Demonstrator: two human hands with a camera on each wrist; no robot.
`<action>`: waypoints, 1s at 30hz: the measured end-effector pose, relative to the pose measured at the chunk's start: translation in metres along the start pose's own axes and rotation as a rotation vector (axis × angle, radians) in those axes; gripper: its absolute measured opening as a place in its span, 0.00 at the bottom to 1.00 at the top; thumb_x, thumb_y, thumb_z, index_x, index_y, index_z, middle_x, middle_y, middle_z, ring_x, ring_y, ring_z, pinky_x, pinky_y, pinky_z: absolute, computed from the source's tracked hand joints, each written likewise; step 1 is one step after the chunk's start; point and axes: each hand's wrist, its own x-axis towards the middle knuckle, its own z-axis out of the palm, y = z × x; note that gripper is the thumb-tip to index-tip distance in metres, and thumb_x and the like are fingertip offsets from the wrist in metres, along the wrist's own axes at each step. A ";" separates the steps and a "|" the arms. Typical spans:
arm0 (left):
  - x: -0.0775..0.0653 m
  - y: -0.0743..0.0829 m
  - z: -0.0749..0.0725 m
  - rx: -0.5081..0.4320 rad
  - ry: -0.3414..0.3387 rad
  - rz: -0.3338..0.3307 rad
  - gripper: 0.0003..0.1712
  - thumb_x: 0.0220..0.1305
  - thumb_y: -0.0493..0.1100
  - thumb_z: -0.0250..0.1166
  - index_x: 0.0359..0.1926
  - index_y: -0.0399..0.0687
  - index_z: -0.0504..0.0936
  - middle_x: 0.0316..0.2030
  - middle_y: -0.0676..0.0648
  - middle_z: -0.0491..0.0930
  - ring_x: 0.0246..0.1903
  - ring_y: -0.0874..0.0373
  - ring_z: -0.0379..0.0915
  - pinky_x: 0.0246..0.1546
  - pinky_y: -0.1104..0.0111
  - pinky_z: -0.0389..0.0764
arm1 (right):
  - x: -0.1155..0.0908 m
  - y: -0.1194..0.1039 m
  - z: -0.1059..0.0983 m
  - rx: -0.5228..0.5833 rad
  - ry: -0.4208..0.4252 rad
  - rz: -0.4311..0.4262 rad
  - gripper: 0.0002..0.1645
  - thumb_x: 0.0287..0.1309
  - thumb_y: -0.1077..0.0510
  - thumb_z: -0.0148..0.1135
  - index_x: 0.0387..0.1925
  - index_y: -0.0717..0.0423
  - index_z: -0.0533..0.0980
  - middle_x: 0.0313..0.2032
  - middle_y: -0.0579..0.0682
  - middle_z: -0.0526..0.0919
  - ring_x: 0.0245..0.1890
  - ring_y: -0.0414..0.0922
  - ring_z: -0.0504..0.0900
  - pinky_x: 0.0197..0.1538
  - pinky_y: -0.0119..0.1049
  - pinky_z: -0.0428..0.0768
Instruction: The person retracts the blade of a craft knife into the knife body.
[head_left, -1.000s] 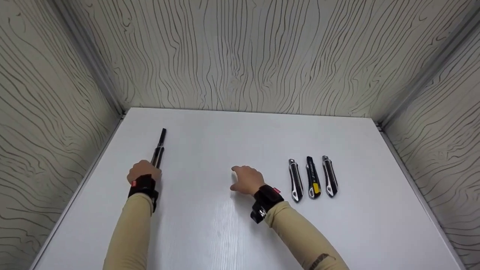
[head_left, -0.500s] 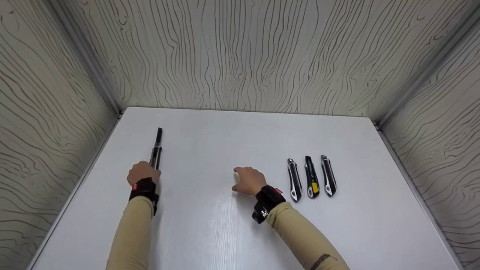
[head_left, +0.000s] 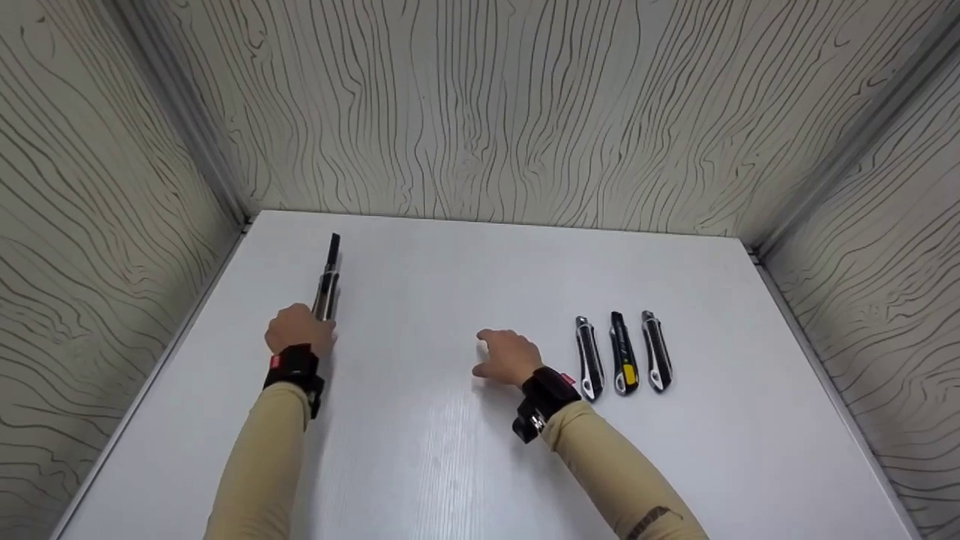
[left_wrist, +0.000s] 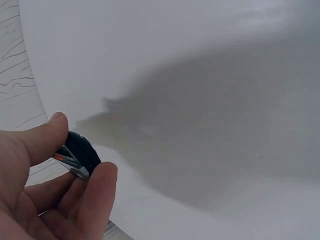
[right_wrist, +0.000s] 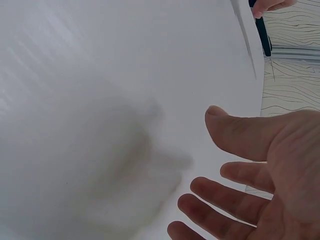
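Note:
On the left side of the white table (head_left: 420, 285), my left hand (head_left: 298, 330) grips a silver and black utility knife (head_left: 327, 294). Its long black blade (head_left: 334, 250) is slid out and points toward the back wall. In the left wrist view, thumb and fingers pinch the knife's dark handle end (left_wrist: 84, 154), and the rest of it is hidden from that side. My right hand (head_left: 511, 358) hovers over the middle of the table with thumb and fingers apart. Nothing lies between those fingers in the right wrist view, where part of the held knife (right_wrist: 262, 35) shows at the top.
Right of my right hand, three more utility knives lie side by side: a silver and black one (head_left: 590, 361), a black one with a yellow slider (head_left: 625, 356), and another silver and black one (head_left: 658, 352). Wood-patterned walls (head_left: 480, 112) enclose the back and sides.
My left hand has moved the knife a little toward the back wall and slightly right. The right hand has drifted slightly right, still with its fingers apart.

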 end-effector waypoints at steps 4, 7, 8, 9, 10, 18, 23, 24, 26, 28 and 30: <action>-0.001 0.016 0.002 -0.012 0.007 0.044 0.17 0.56 0.47 0.66 0.21 0.39 0.75 0.16 0.46 0.73 0.17 0.54 0.67 0.15 0.67 0.64 | -0.003 0.006 -0.004 0.010 0.009 0.008 0.36 0.51 0.50 0.71 0.62 0.55 0.73 0.53 0.56 0.83 0.54 0.55 0.80 0.55 0.52 0.80; -0.005 0.026 0.005 -0.014 0.003 0.079 0.18 0.55 0.47 0.68 0.20 0.39 0.75 0.15 0.47 0.72 0.16 0.55 0.66 0.15 0.68 0.64 | -0.006 0.009 -0.003 0.013 0.010 0.011 0.35 0.52 0.50 0.70 0.62 0.55 0.73 0.52 0.56 0.84 0.52 0.55 0.81 0.54 0.51 0.80; -0.006 0.030 0.006 -0.015 0.002 0.091 0.18 0.55 0.48 0.68 0.20 0.40 0.75 0.15 0.47 0.71 0.16 0.55 0.66 0.15 0.68 0.64 | -0.007 0.010 -0.002 0.014 0.009 0.014 0.35 0.52 0.50 0.70 0.62 0.56 0.73 0.51 0.56 0.84 0.52 0.54 0.81 0.54 0.51 0.80; -0.008 0.033 0.007 -0.021 0.000 0.100 0.19 0.54 0.48 0.69 0.19 0.40 0.75 0.15 0.48 0.71 0.16 0.55 0.66 0.15 0.68 0.63 | -0.007 0.012 -0.002 0.014 0.008 0.017 0.35 0.52 0.50 0.70 0.62 0.56 0.73 0.51 0.56 0.84 0.52 0.54 0.81 0.53 0.51 0.80; -0.010 0.036 0.008 -0.024 0.001 0.115 0.19 0.54 0.48 0.69 0.19 0.40 0.75 0.15 0.48 0.71 0.16 0.55 0.66 0.15 0.68 0.63 | -0.008 0.013 -0.002 0.014 0.007 0.020 0.35 0.53 0.50 0.70 0.62 0.56 0.73 0.51 0.56 0.84 0.52 0.55 0.81 0.54 0.51 0.80; -0.030 0.068 0.024 -0.101 -0.021 0.223 0.18 0.52 0.49 0.73 0.20 0.41 0.77 0.16 0.49 0.73 0.17 0.56 0.66 0.16 0.69 0.63 | -0.015 0.022 -0.007 0.018 0.029 0.042 0.34 0.53 0.50 0.70 0.60 0.56 0.74 0.50 0.56 0.84 0.51 0.55 0.82 0.51 0.52 0.81; -0.045 0.090 0.034 -0.135 -0.047 0.282 0.16 0.51 0.49 0.73 0.22 0.42 0.80 0.18 0.48 0.78 0.19 0.56 0.70 0.18 0.69 0.65 | -0.018 0.028 -0.010 0.018 0.033 0.055 0.32 0.54 0.50 0.69 0.59 0.57 0.75 0.49 0.55 0.85 0.49 0.55 0.83 0.49 0.52 0.82; -0.048 0.095 0.036 -0.134 -0.052 0.292 0.16 0.51 0.49 0.74 0.23 0.42 0.81 0.19 0.48 0.78 0.19 0.56 0.70 0.18 0.69 0.65 | -0.018 0.029 -0.010 0.019 0.031 0.060 0.31 0.54 0.49 0.68 0.59 0.57 0.75 0.49 0.55 0.85 0.49 0.55 0.83 0.49 0.51 0.82; -0.055 0.104 0.039 -0.143 -0.068 0.306 0.16 0.51 0.50 0.74 0.24 0.43 0.81 0.19 0.49 0.79 0.19 0.56 0.71 0.19 0.69 0.65 | -0.019 0.031 -0.012 0.027 0.029 0.071 0.31 0.55 0.49 0.68 0.59 0.57 0.74 0.50 0.56 0.85 0.49 0.55 0.83 0.49 0.51 0.82; -0.062 0.113 0.042 -0.150 -0.082 0.324 0.16 0.51 0.50 0.75 0.24 0.44 0.81 0.19 0.50 0.79 0.20 0.56 0.71 0.20 0.69 0.65 | -0.019 0.033 -0.013 0.037 0.034 0.089 0.31 0.56 0.48 0.67 0.59 0.57 0.74 0.50 0.56 0.85 0.49 0.56 0.83 0.49 0.51 0.82; -0.069 0.121 0.046 -0.149 -0.099 0.347 0.16 0.51 0.51 0.75 0.24 0.45 0.82 0.20 0.51 0.78 0.20 0.56 0.71 0.21 0.69 0.66 | -0.020 0.035 -0.015 0.048 0.049 0.103 0.31 0.56 0.48 0.67 0.59 0.57 0.74 0.49 0.56 0.85 0.49 0.56 0.83 0.49 0.51 0.82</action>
